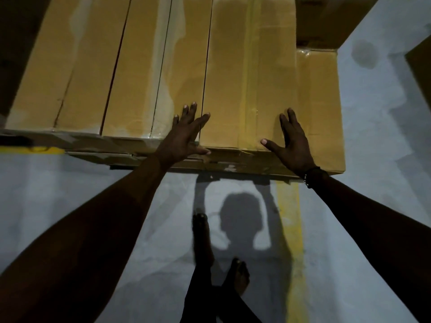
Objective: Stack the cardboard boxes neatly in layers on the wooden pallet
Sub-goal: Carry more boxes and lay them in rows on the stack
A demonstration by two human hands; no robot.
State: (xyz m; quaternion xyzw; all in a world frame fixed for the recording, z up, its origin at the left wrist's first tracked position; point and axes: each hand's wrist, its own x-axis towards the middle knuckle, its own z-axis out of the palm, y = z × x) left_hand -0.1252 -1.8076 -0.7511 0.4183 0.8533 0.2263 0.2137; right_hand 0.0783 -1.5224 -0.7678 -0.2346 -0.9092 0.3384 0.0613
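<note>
We rest our left hand (186, 136) and right hand (291, 143), fingers flat and gripping nothing, on the box (247, 73), its long axis running away from us.

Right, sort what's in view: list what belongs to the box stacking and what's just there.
Part of the job:
- taped box under both hands
- left hand, right hand
- neighbouring boxes
- lower box

Just there:
- yellow floor line
- wrist bracelet
- grey floor
</note>
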